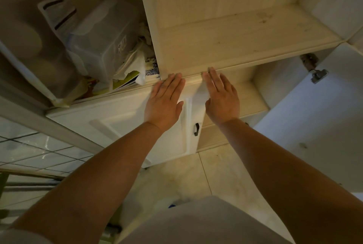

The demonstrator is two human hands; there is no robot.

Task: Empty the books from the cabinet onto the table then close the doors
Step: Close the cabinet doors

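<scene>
Head view, looking down the front of the cabinet: my left hand and right hand are both stretched out flat, fingers straight and held together, gripping nothing. The fingertips of both reach the front lip of the wooden shelf; whether they press on it or only touch it I cannot tell. The left hand lies over the top edge of the lower left door, which is shut, its dark handle showing between my wrists. The right hand lies just beside that door's right edge, over the open lower compartment, whose inside is partly hidden by my hand and forearm.

The shelf in front of me shows bare wood with a few dark marks. The right door stands swung open at the right, its metal hinge showing near the top; its outer edge is cut off by the frame. No desk is in view.

To the left, a separate bay holds a clear plastic storage box, a white slotted basket behind it, and loose papers and booklets jammed at the near edge. A patterned blue-and-white edge is wedged against the cabinet's side panel; it may be a book, but too little shows to tell. The floor tiles lie below, and my shirt blocks the near bottom.
</scene>
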